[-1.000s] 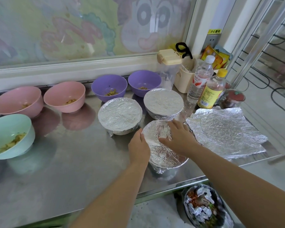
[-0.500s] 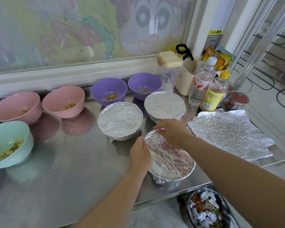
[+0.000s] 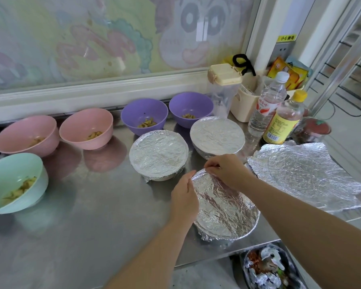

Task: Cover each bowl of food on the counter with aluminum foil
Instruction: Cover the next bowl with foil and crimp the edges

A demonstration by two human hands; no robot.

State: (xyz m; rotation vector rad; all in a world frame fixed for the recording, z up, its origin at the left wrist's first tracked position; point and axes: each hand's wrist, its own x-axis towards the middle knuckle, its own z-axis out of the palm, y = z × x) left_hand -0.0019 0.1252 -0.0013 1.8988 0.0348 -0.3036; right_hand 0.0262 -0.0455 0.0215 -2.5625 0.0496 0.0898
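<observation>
One left hand (image 3: 184, 197), one right hand (image 3: 227, 170), both pinched on foil (image 3: 223, 211); steel counter (image 3: 92, 215), cartoon mural (image 3: 113, 38).

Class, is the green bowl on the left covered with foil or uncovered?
Uncovered: the green bowl has a bare rim, and the food inside shows.

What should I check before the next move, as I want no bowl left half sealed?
1. Silver foil-covered bowl by the front edge of the steel counter, near side folded under the rim: ok.
2. Its far rim, where the left hand and right hand pinch the foil: cannot tell.
3. Two round foil-covered bowls behind it, sealed: ok.
4. Spare crumpled foil sheet at the right: ok.
5. All food covered: two pink plastic bowls, two purple plastic bowls and one mint-green plastic bowl are open: not ok.
</observation>
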